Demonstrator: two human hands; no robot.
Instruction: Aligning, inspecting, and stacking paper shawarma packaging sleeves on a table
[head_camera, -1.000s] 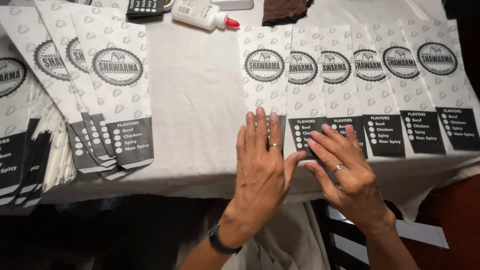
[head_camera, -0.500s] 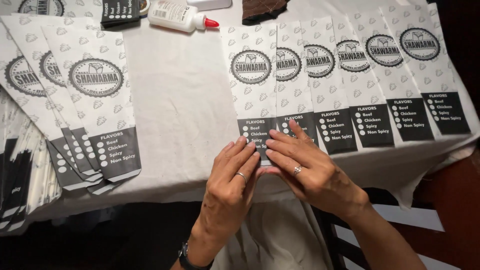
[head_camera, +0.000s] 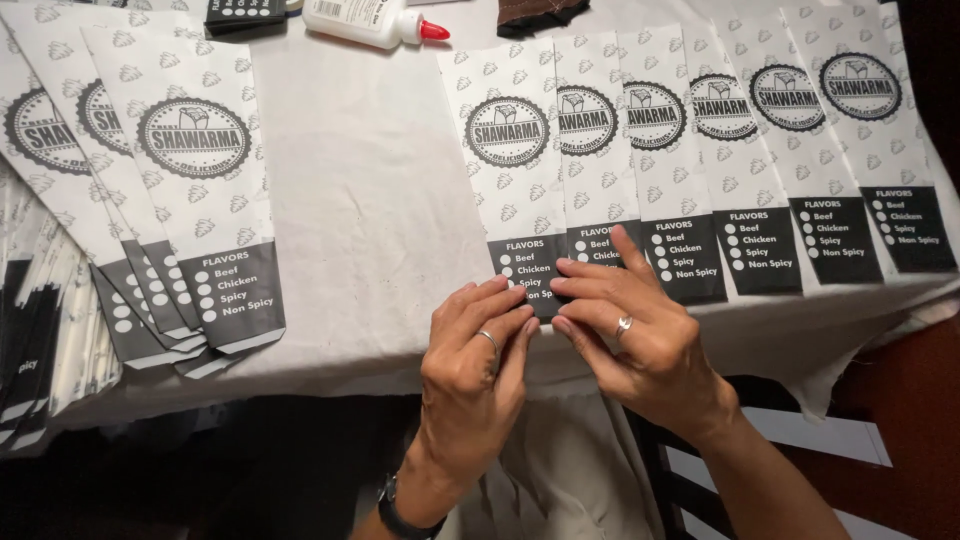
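Note:
A row of several white paper bags (head_camera: 760, 130) with round dark emblems and dark bottom bands lies overlapped on the white tablecloth (head_camera: 360, 200). Both hands meet at the lower end of the leftmost bag (head_camera: 508, 160) in that row. The fingertips of my left hand (head_camera: 470, 365) pinch the bag's dark bottom edge from the left; it wears a ring, and a dark watch sits on its wrist. My right hand (head_camera: 630, 335), also ringed, grips the same edge from the right, its index finger resting on the neighbouring bag.
Another fan of the same bags (head_camera: 190, 170) lies at the left, above a thick stack (head_camera: 40, 330) at the table's left edge. A white glue bottle with a red cap (head_camera: 365, 20) lies at the back, between a black item (head_camera: 245, 12) and a dark cloth (head_camera: 535, 12).
My hands went from lying flat below the bags to meeting fingertip to fingertip on the leftmost bag's bottom edge. The view has shifted slightly.

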